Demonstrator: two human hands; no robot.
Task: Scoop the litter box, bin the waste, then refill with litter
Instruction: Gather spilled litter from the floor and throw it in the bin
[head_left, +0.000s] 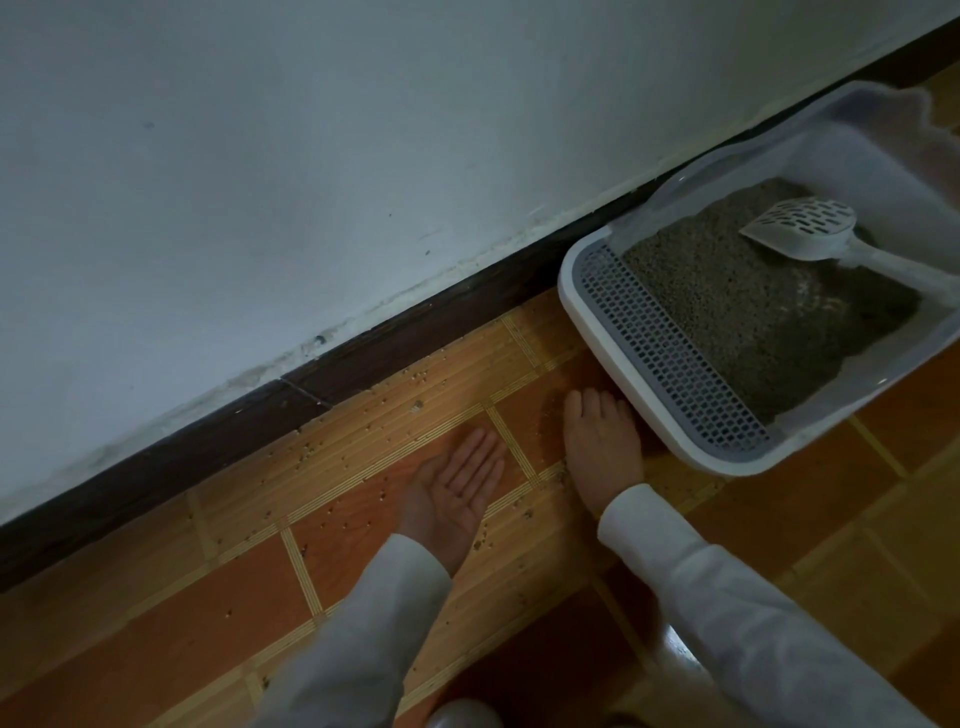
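A white litter box (587, 332) with a grey grated step (670, 353) stands on the floor at the right, against the wall. Grey litter (737, 306) fills it. A white slotted scoop (810, 228) lies on the litter with its handle pointing right. My left hand (457, 488) rests palm up on the floor, fingers apart and empty. My right hand (602, 447) lies flat, palm down, on the tile right beside the box's near corner. Loose litter grains (363, 441) are scattered over the floor around both hands.
A white wall (311, 182) with a dark skirting board (260, 410) runs diagonally behind the box. The floor is orange-brown tile (182, 597) with striped bands. A pale rounded object (462, 714) shows at the bottom edge.
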